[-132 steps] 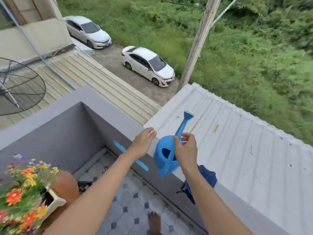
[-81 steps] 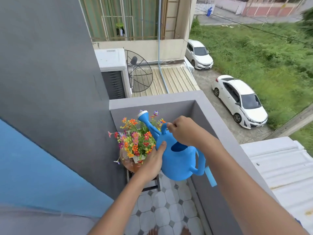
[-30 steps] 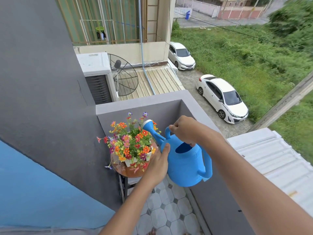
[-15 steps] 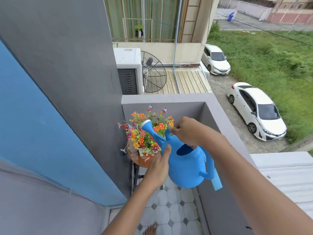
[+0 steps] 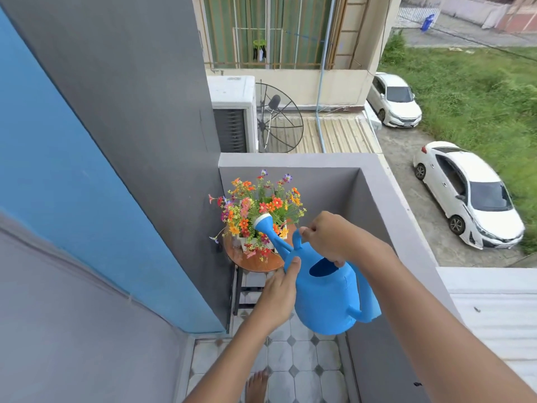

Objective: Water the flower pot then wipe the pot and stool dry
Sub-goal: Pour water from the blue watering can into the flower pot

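My right hand [image 5: 328, 238] grips the blue watering can [image 5: 324, 289] by its top handle, left hand [image 5: 280, 289] flat steadying its side, rose over the flower pot [image 5: 255, 238] on the stool [image 5: 255, 261]; likely sloshy, front-heavy.

head cam | looks steeply down, forward | near hands | single view

A blue watering can [image 5: 325, 298] is tipped toward the flower pot [image 5: 255, 242], its white-tipped spout among the blooms. The right hand [image 5: 328, 239] grips the top handle; the left hand [image 5: 279, 289] steadies the can's side. The pot sits on the round wooden stool [image 5: 252, 261] in the balcony's far corner.
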{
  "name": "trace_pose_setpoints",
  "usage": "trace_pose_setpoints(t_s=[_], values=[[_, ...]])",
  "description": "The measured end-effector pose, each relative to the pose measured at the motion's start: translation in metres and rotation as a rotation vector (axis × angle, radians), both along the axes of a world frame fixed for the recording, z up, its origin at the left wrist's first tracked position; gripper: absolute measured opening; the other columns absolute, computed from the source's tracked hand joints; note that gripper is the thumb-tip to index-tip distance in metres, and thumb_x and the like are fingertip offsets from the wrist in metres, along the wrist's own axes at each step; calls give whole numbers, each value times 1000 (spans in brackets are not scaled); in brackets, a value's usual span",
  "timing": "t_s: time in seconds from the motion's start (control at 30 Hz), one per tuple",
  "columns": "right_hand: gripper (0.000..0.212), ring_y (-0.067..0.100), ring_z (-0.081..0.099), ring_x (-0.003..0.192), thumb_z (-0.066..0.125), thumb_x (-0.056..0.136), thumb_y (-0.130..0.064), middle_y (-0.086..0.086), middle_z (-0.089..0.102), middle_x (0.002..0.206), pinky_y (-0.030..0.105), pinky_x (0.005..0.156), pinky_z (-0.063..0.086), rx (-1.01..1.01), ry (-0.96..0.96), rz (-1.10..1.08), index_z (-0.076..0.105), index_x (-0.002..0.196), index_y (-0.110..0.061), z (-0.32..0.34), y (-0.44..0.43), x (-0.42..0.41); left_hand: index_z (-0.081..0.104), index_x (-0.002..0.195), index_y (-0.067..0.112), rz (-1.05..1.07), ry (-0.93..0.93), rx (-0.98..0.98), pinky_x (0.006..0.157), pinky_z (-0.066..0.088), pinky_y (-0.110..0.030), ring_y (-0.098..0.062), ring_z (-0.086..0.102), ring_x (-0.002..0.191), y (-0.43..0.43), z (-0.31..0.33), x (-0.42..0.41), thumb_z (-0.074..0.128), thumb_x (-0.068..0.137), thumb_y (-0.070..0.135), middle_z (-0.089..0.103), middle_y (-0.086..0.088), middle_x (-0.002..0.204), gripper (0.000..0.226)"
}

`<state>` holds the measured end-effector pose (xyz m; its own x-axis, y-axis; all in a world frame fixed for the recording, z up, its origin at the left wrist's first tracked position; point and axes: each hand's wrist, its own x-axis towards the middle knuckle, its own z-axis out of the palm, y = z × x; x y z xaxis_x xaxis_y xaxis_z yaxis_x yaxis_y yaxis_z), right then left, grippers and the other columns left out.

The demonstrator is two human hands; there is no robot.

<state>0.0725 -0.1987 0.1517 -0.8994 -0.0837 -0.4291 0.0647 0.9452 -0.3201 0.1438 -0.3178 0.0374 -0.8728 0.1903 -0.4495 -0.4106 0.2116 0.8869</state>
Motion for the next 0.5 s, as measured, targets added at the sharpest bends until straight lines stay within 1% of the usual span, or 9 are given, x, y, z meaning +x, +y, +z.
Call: trace_pose_setpoints(t_s=[0.07, 0.13, 0.2, 0.27, 0.3, 0.33, 0.4, 0.43, 0.5], values=[[39, 16, 48, 54, 41, 105, -31, 5, 53, 69, 26, 49, 41, 8, 46, -18, 61, 100, 2, -5, 8, 2, 50, 124, 50, -7, -14, 0, 102, 44, -47, -11, 57, 115, 7, -1, 3, 23, 75, 86, 63, 11, 123, 66], [40, 17, 49, 54, 42, 105, -33, 6, 53, 69, 26, 49, 40, 93, 68, 91, 61, 99, 2, -5, 13, 5, 53, 121, 48, -3, -17, 3, 101, 44, -48, -12, 58, 113, 13, -2, 4, 23, 75, 86, 64, 10, 121, 67], [36, 19, 49, 61, 54, 100, -24, 10, 60, 86, 28, 55, 45, 200, 25, 192, 58, 124, 4, 3, 17, 7, 57, 115, 42, 2, -17, 5, 100, 44, -48, -15, 61, 108, 19, 0, 4, 24, 74, 87, 67, 4, 116, 69], [58, 21, 47, 68, 65, 91, -7, 12, 60, 114, 32, 69, 51, 263, 10, 228, 44, 145, -6, 11, 21, 12, 57, 115, 40, 4, -12, 4, 101, 44, -46, -14, 61, 108, 24, 2, 4, 24, 74, 87, 66, 1, 118, 71], [65, 22, 47, 70, 66, 88, -3, 12, 59, 119, 34, 73, 52, 319, 5, 260, 42, 148, -9, 12, 24, 14, 57, 116, 39, 1, -7, -2, 101, 44, -45, -13, 60, 108, 27, 1, 4, 24, 75, 85, 65, 2, 119, 69], [66, 22, 47, 69, 66, 87, -1, 11, 59, 117, 34, 74, 52, 330, 16, 263, 42, 148, -10, 11, 27, 14, 57, 116, 38, 0, -1, -4, 100, 44, -44, -13, 59, 108, 30, 2, 5, 24, 76, 84, 65, 1, 119, 68], [63, 21, 47, 65, 66, 87, -1, 8, 56, 99, 35, 73, 54, 340, 2, 250, 46, 145, -10, 8, 33, 12, 60, 111, 35, 5, 15, 1, 97, 44, -45, -17, 61, 106, 35, 3, 4, 25, 78, 82, 66, -4, 117, 67], [61, 21, 48, 64, 65, 87, 0, 6, 51, 90, 35, 74, 56, 302, -7, 188, 47, 144, -10, 7, 36, 11, 60, 110, 34, 10, 27, -3, 96, 44, -45, -17, 61, 104, 38, 3, 4, 25, 79, 81, 66, -5, 116, 66], [59, 21, 49, 65, 66, 87, -1, 4, 45, 83, 36, 76, 57, 275, 25, 154, 49, 142, -11, 1, 41, 9, 60, 110, 34, 18, 43, -15, 97, 43, -45, -17, 60, 105, 42, 3, 4, 24, 81, 79, 66, -5, 116, 65]])
